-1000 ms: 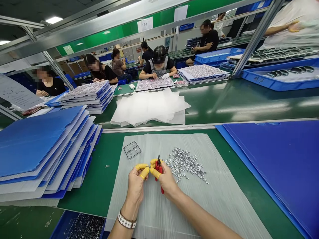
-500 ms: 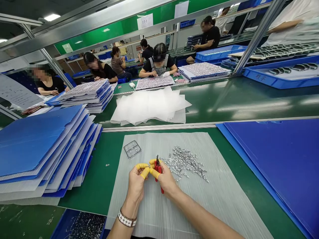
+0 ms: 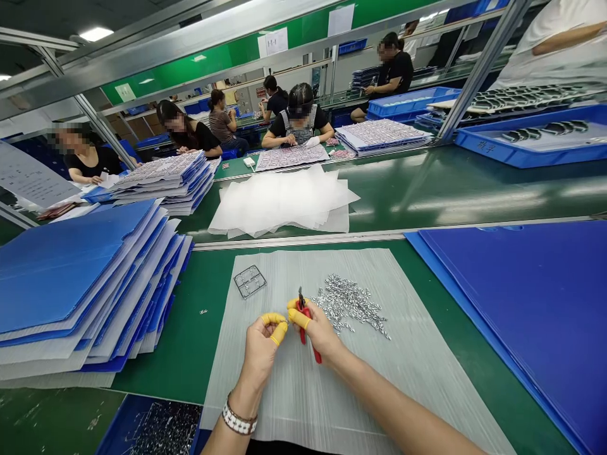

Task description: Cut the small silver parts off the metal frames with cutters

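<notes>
Red-handled cutting pliers (image 3: 303, 319) are in my right hand (image 3: 315, 325), jaws pointing up and away from me. Yellow covers sit on the fingertips of both hands. My left hand (image 3: 263, 344) pinches thumb and forefinger together just left of the pliers; whatever lies between them is too small to make out. Behind my right hand a heap of small shiny silver pieces (image 3: 353, 303) is spread on the white foam sheet (image 3: 284, 404). A thin square frame with several inner bars (image 3: 250, 282) lies flat on that sheet, beyond my left hand.
A tall stack of blue and white sheets (image 3: 71, 265) rises on the left, blue boards (image 3: 516, 303) lie on the right. Thin white sheets (image 3: 282, 199) rest beyond the ledge. A blue bin of dark scraps (image 3: 161, 430) is below. Several co-workers sit opposite.
My right hand has moved slightly right with the pliers, leaving a small gap between the two hands' fingertips. My left hand still pinches in nearly the same place.
</notes>
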The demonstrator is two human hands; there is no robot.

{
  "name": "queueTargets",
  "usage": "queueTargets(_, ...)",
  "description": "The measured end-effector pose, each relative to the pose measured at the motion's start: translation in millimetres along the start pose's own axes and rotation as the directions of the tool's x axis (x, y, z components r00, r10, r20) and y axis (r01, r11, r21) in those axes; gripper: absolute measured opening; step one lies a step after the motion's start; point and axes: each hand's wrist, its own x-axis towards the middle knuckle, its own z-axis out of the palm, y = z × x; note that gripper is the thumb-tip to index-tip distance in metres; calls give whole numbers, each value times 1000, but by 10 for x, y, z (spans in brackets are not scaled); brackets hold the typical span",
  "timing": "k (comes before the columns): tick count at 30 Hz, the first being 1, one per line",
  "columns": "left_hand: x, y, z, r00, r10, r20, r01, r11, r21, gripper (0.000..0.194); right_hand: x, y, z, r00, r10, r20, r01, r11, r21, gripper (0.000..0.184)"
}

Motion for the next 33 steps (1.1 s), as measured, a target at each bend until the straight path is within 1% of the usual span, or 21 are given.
queueTargets(3,-34,-6,18,996,58,61,-60,997,40,19,-5,4,11,995,74,61,-74,997,3,22)
queueTargets(6,-56,-7,29,991,98,93,-103,993,54,16,-7,58,25,993,97,62,-101,993,60,21)
queueTargets(9,-41,-27,29,990,81,115,-89,994,64,18,12,127,17,994,100,34,-103,991,89,21)
queueTargets(11,-12,-51,28,994,53,97,-58,997,54,21,31,158,-4,995,99,14,-100,992,77,21)
queueTargets(13,26,-76,34,999,17,50,-19,999,36,24,50,166,-42,996,93,1,-93,995,37,21)
queueTargets(15,62,-99,52,1000,-14,10,14,999,32,27,66,151,-106,997,74,-17,-75,996,-42,21)
queueTargets(18,108,-125,102,999,-33,-4,33,998,50,26,70,81,-257,998,0,-70,-17,970,-244,21)
queueTargets(20,134,-140,145,999,-35,7,35,997,64,24,50,4,-379,994,-65,-91,19,899,-438,22)
queueTargets(21,147,-147,168,999,-36,13,35,997,71,23,32,-40,-439,992,-96,-86,34,838,-545,24)
queueTargets(23,172,-162,209,999,-37,23,35,996,86,22,-16,-131,-545,990,-137,-44,62,677,-733,25)
queueTargets(25,196,-179,240,999,-39,27,36,995,98,22,-65,-210,-624,990,-142,13,86,520,-850,21)
queueTargets(27,215,-193,260,999,-43,29,40,993,108,23,-101,-262,-676,990,-132,49,101,421,-902,17)
queueTargets(30,224,-200,274,998,-52,31,48,992,116,27,-115,-290,-725,987,-137,84,127,348,-929,13)
queueTargets(33,211,-190,274,999,-40,29,36,991,129,29,-98,-304,-752,983,-128,130,162,286,-944,3)
